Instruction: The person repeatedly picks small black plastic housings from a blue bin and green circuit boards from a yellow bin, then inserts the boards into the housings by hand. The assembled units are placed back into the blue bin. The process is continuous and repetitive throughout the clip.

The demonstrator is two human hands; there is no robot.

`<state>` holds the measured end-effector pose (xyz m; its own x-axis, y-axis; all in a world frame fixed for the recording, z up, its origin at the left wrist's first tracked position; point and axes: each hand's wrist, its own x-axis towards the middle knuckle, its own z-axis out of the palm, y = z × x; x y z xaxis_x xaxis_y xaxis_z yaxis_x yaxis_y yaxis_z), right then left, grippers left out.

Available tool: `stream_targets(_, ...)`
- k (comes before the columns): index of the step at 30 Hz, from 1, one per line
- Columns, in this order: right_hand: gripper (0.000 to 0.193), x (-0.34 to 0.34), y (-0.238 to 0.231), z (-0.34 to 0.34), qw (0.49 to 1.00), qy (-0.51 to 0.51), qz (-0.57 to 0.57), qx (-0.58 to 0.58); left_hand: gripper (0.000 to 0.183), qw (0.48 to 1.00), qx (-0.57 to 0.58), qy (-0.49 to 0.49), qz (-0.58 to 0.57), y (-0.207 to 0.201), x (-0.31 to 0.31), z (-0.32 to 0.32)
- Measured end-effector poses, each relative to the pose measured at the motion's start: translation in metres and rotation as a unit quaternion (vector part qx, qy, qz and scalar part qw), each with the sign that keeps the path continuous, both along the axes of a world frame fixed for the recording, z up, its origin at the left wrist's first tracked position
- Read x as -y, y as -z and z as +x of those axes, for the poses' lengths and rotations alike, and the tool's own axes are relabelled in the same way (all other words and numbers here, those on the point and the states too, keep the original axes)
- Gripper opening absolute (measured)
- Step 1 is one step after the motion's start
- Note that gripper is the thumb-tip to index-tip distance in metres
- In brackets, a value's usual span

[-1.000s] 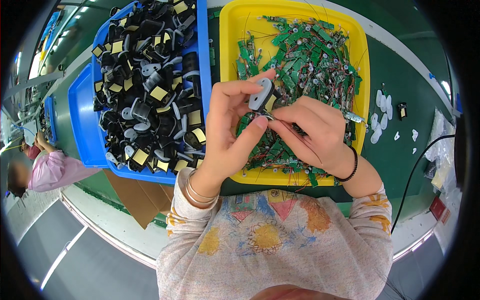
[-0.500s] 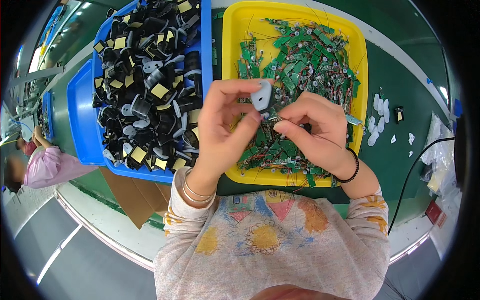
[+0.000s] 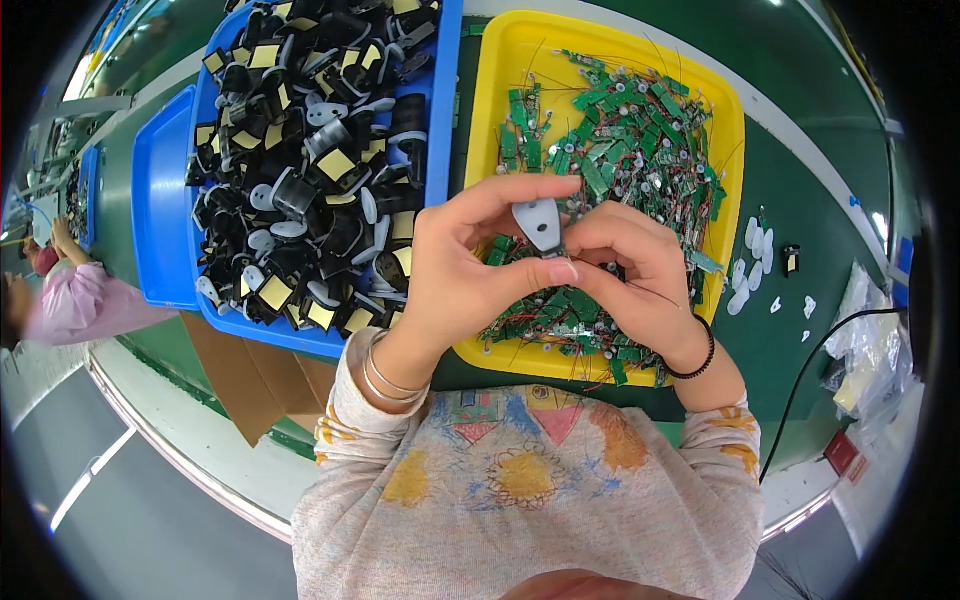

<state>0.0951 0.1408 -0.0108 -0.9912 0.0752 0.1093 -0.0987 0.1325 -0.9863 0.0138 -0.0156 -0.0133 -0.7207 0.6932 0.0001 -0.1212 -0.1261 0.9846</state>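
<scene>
My left hand (image 3: 470, 262) curls its thumb and fingers around a small black plastic housing with a grey rounded cap (image 3: 538, 222) that has two dark holes. From the right, my right hand (image 3: 635, 275) pinches at the lower end of the housing, its thumb against my left thumb tip. A thin dark wire (image 3: 657, 298) trails from my right fingers; the small circuit board there is mostly hidden. Both hands are above the near part of a yellow tray (image 3: 737, 190) heaped with green circuit boards (image 3: 610, 160) and their wires.
On the left, a blue tray (image 3: 441, 130) is piled with black housings with grey caps (image 3: 292, 195). Another blue tray (image 3: 165, 210) lies beyond it. White oval pieces (image 3: 753, 262) and a black part (image 3: 791, 260) lie at right, near plastic bags (image 3: 870, 340). A person in pink (image 3: 95, 305) is far left.
My hands have come closer together, with the thumbs now meeting at the housing. The grey cap has tilted and sits slightly lower and right. The whole view has shifted a little.
</scene>
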Motion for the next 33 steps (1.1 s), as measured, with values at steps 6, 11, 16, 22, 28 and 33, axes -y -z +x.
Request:
stream_targets(6,0.014,-0.002,-0.013,0.008,0.992,0.015,0.116,-0.043,0.063,0.987,-0.158,0.03,-0.016,-0.004,-0.001,0.0)
stream_targets(11,0.012,-0.034,-0.039,-0.017,0.942,0.062,0.331,-0.016,0.055,0.802,-0.509,-0.151,-0.273,-0.003,0.007,-0.015)
stream_targets(16,0.013,-0.12,-0.009,-0.103,0.858,0.137,0.489,-0.077,0.037,0.589,-0.501,-0.312,-0.552,0.003,0.029,-0.039)
stream_targets(22,0.027,-0.209,0.059,-0.175,0.797,0.193,0.566,0.08,0.04,0.552,-0.479,-0.313,-0.607,0.013,0.041,-0.049)
stream_targets(28,0.033,-0.151,0.031,-0.143,0.844,0.165,0.493,-0.13,0.028,0.573,-0.467,-0.336,-0.584,0.011,0.047,-0.051)
stream_targets(33,0.022,-0.091,-0.013,-0.084,0.861,0.038,0.492,-0.124,0.014,0.581,-0.455,-0.348,-0.579,0.005,0.045,-0.055)
